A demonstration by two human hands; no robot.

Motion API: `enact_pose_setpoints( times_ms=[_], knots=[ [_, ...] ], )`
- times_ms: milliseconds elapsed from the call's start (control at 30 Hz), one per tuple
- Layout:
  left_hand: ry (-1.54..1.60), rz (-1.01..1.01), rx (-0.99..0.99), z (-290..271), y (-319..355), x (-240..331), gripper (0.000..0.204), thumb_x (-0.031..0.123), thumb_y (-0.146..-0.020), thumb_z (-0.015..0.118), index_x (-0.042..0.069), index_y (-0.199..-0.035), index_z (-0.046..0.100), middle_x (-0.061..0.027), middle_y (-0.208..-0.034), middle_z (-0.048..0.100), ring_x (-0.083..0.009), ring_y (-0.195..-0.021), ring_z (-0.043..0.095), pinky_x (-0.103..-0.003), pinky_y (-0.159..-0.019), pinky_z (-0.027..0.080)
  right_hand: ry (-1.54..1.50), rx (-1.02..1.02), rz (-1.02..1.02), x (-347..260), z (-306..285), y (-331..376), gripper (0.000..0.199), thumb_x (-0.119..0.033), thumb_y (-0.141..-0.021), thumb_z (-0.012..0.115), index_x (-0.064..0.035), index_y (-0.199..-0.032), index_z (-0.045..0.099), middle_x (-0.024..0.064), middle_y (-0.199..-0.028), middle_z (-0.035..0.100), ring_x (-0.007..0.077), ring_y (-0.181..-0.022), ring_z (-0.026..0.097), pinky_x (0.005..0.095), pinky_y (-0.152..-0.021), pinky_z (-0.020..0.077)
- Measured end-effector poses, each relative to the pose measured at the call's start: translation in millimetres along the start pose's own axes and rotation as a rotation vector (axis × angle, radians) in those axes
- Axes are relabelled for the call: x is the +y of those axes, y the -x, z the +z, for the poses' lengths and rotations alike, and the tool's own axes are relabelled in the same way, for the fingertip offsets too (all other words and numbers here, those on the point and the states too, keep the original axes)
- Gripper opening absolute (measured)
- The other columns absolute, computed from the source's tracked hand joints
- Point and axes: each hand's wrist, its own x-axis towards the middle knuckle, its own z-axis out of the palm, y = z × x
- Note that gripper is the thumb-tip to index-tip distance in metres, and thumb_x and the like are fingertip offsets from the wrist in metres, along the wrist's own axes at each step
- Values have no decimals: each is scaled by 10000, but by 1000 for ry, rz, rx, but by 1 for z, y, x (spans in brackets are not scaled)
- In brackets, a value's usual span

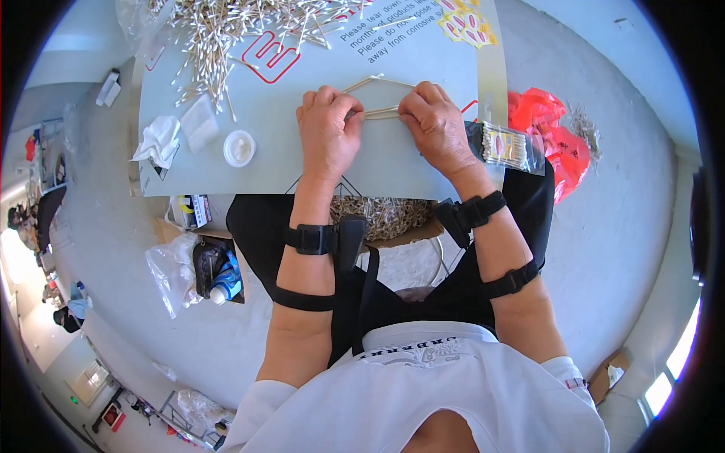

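My left hand (pixel 328 132) and my right hand (pixel 436 128) face each other over the table's near half. Both are closed in a pinch on a few thin cotton swabs (pixel 383 113) stretched between them; how many is hard to tell. Just beyond, loose cotton swabs (pixel 377 77) lie at an angle on the tabletop. A large heap of cotton swabs (pixel 219 45) spreads over the far left. Beside my right wrist, a clear pack of cotton swabs (pixel 504 146) with a yellow and white label lies by the table edge.
A round white tub (pixel 239 149), a crumpled tissue (pixel 158 142) and a white pad (pixel 199 124) lie left on the table (pixel 279 162). Yellow-white labels (pixel 466 29) sit far right. Below are a carton of swabs (pixel 385 217), a box with a blue bottle (pixel 226 285) and red bags (pixel 563 147).
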Motion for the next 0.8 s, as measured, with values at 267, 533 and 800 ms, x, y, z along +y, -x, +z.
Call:
enact_pose_setpoints(
  times_ms=[267, 533, 800],
  knots=[
    [32, -24, -55, -4, -1, -2, 150, 62, -686, 751, 123, -791, 664, 4, -800, 566, -235, -858, 529, -373, -799, 401, -12, -267, -112, -19, -35, 42, 103, -7, -743, 630, -41, -773, 538, 114, -826, 525, 322, -832, 566, 423, -699, 486],
    [50, 6, -50, -3, -1, 0, 191, 24, -679, 740, 93, -838, 659, -27, -834, 582, -243, -880, 543, -369, -806, 430, -190, -53, 327, -11, -31, 26, 151, -83, -775, 690, -44, -905, 625, 122, -892, 592, 333, -814, 619, 392, -705, 504],
    [86, -122, 175, 7, -12, -5, 185, -12, -708, 689, 72, -862, 627, -76, -889, 573, -293, -912, 534, -411, -767, 459, 32, 38, 257, 9, 2, -23, 95, -87, -789, 662, -82, -880, 634, 83, -912, 573, 302, -894, 601, 411, -731, 509]
  ],
)
